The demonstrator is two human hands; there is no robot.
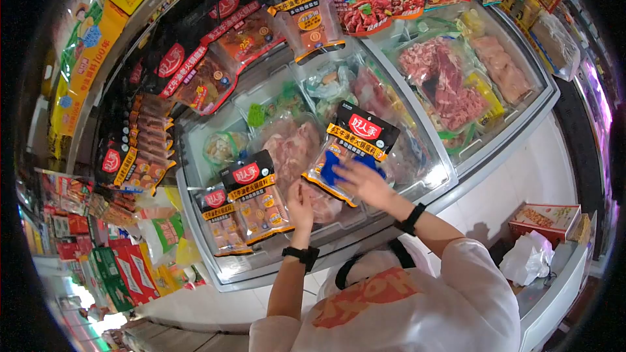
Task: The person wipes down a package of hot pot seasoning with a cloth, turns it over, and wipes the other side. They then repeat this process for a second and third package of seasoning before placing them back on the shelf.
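Note:
My right hand (pixel 365 186) presses a blue cloth (pixel 330 168) against the front of a black-and-orange hotpot seasoning packet (pixel 365 127). The fingers lie over the cloth, which shows on either side of them. My left hand (pixel 300 207) is closed at the lower left corner of that packet; its fingertips are small and partly hidden. The packet lies tilted over the glass lid of a chest freezer (pixel 424 186). Left of my left hand, two similar packets, one nearer (pixel 257 199) and one farther left (pixel 222 221), rest on the lid.
Bagged meat (pixel 287 143) shows under the glass. A second freezer section (pixel 502 137) with more meat extends right. Seasoning packets (pixel 228 32) line the far edge, and a stack of packets (pixel 140 150) stands left. A red box (pixel 544 221) and white plastic bag (pixel 528 257) sit at right.

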